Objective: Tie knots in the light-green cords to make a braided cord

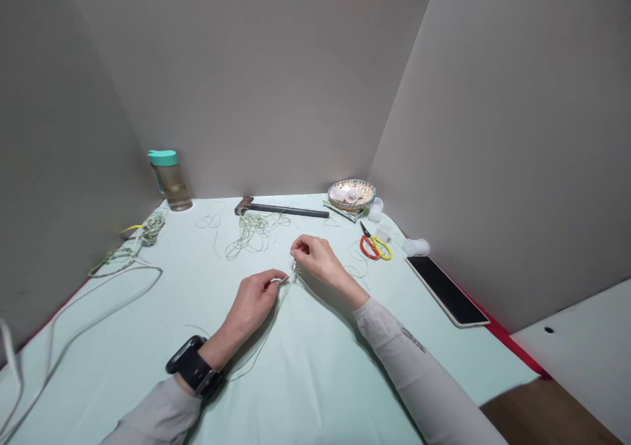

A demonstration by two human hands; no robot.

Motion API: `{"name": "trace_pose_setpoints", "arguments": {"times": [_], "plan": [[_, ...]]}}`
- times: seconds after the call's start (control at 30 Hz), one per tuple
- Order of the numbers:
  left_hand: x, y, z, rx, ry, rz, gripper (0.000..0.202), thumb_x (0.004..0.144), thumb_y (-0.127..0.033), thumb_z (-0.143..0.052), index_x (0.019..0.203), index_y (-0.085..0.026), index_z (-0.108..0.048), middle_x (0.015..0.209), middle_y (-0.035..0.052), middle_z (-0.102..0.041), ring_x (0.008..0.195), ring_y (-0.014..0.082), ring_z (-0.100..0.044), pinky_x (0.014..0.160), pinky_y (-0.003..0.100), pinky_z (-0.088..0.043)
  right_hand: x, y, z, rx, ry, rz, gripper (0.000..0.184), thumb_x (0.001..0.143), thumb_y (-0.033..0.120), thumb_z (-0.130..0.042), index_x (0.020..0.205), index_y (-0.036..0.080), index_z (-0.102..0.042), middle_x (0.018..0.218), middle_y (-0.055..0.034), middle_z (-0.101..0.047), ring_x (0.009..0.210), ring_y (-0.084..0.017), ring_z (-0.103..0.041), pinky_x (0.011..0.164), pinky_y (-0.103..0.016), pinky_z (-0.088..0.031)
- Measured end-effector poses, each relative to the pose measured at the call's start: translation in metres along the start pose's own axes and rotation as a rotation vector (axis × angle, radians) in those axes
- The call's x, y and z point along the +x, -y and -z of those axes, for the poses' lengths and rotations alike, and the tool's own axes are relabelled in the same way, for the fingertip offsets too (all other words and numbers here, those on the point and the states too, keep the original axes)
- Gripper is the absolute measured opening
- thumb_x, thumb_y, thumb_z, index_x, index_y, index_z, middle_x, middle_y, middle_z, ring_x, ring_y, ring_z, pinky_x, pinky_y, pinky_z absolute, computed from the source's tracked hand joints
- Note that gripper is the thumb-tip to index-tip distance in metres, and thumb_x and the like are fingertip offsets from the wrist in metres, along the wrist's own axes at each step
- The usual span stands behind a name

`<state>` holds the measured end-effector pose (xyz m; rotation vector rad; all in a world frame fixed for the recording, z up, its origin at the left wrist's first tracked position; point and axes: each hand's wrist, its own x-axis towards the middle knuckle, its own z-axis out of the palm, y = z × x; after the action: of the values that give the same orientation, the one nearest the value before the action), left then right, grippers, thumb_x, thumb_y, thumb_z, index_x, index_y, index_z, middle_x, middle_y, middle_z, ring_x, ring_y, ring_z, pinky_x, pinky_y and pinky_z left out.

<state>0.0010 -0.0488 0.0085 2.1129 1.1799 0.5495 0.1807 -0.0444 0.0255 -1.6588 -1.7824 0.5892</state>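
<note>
My left hand [254, 300] and my right hand [318, 257] meet over the middle of the pale green table cover [315, 366]. Both are closed in a pinch on a thin pale thread [288, 279] that runs between them and trails back under my left wrist. A black watch [194, 367] sits on my left wrist. A loose tangle of greenish thread [254, 229] lies just beyond my hands.
A hammer [280, 209] lies at the back. A teal-lidded bottle [170, 179] stands at the back left. A patterned bowl [351, 194], red and yellow scissors [374, 246] and a phone [446, 290] are to the right. A white cable [98, 307] and green cord [133, 241] lie left.
</note>
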Motion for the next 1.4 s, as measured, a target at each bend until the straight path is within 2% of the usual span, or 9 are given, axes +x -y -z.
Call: {"name": "trace_pose_setpoints", "arguments": {"times": [0.23,0.37,0.43,0.53,0.6,0.77,0.9,1.13,1.4], "plan": [[0.001,0.002,0.010,-0.188,-0.020,0.006,0.027,0.093,-0.040,-0.056,0.094,-0.015,-0.066,0.091,0.0029,-0.068,0.083,0.0194,-0.064,0.079,0.040,-0.052,-0.005,0.013,0.007,0.401,-0.006,0.121,0.021,0.095,0.033,-0.058,0.098,0.013,-0.062,0.082,-0.0002,-0.063,0.067,-0.011,-0.061,0.063,-0.027,-0.053],[-0.003,-0.009,0.040,-0.311,-0.013,-0.015,0.027,0.092,-0.040,-0.057,0.081,-0.016,-0.062,0.084,0.0011,-0.062,0.079,0.0181,-0.059,0.076,0.037,-0.048,-0.019,0.041,0.019,0.630,0.006,0.188,0.017,0.092,0.030,-0.061,0.092,0.013,-0.060,0.071,0.0034,-0.058,0.060,-0.009,-0.057,0.056,-0.023,-0.049],[-0.008,-0.017,0.059,-0.390,0.052,-0.044,0.026,0.091,-0.039,-0.057,0.079,-0.016,-0.060,0.082,0.0004,-0.060,0.076,0.0167,-0.056,0.074,0.035,-0.046,-0.027,0.057,0.028,0.729,0.017,0.207,0.017,0.088,0.029,-0.065,0.091,0.014,-0.060,0.069,0.0045,-0.057,0.056,-0.008,-0.055,0.054,-0.022,-0.047],[-0.021,-0.031,0.081,-0.501,0.176,-0.055,0.016,0.090,-0.034,-0.058,0.089,-0.019,-0.064,0.073,-0.0022,-0.057,0.066,0.0140,-0.052,0.068,0.031,-0.042,-0.039,0.079,0.040,0.852,0.033,0.225,0.024,0.082,0.034,-0.071,0.092,0.016,-0.059,0.068,0.0051,-0.056,0.055,-0.007,-0.054,0.051,-0.021,-0.045],[-0.032,-0.041,0.090,-0.563,0.212,-0.063,0.012,0.090,-0.032,-0.058,0.093,-0.023,-0.065,0.080,-0.0021,-0.059,0.065,0.0124,-0.050,0.066,0.028,-0.041,-0.048,0.092,0.046,0.910,0.038,0.238,0.027,0.080,0.035,-0.073,0.093,0.017,-0.059,0.068,0.0054,-0.055,0.056,-0.007,-0.055,0.050,-0.019,-0.045],[-0.057,-0.061,0.094,-0.654,0.160,-0.085,0.014,0.088,-0.040,-0.061,0.090,-0.028,-0.066,0.087,-0.0011,-0.061,0.062,0.0113,-0.040,0.055,0.025,-0.035,-0.066,0.122,0.056,0.986,0.074,0.279,0.023,0.082,0.030,-0.072,0.094,0.017,-0.058,0.070,0.0053,-0.058,0.057,-0.005,-0.057,0.050,-0.016,-0.046],[-0.068,-0.072,0.096,-0.656,0.098,-0.075,0.017,0.084,-0.046,-0.065,0.079,-0.029,-0.068,0.082,0.0005,-0.062,0.068,0.0153,-0.046,0.055,0.025,-0.037,-0.072,0.135,0.064,1.039,0.115,0.312,0.019,0.082,0.021,-0.073,0.095,0.017,-0.059,0.072,0.0055,-0.059,0.058,-0.003,-0.057,0.055,-0.013,-0.048],[-0.073,-0.110,0.107,-0.604,-0.017,0.088,0.024,0.070,-0.052,-0.070,0.063,-0.029,-0.072,0.060,0.0001,-0.053,0.057,0.0148,-0.036,0.052,0.028,-0.031,-0.069,0.133,0.078,1.006,0.045,0.350,0.019,0.081,0.014,-0.071,0.096,0.018,-0.060,0.074,0.0057,-0.059,0.056,-0.003,-0.055,0.054,-0.015,-0.046],[-0.068,-0.118,0.111,-0.559,-0.036,0.032,0.024,0.068,-0.052,-0.070,0.061,-0.029,-0.074,0.056,-0.0019,-0.053,0.053,0.0123,-0.038,0.049,0.025,-0.034,-0.076,0.135,0.076,0.967,-0.022,0.391,0.019,0.083,0.015,-0.070,0.098,0.021,-0.061,0.074,0.0058,-0.060,0.058,-0.004,-0.056,0.054,-0.018,-0.046]]}}
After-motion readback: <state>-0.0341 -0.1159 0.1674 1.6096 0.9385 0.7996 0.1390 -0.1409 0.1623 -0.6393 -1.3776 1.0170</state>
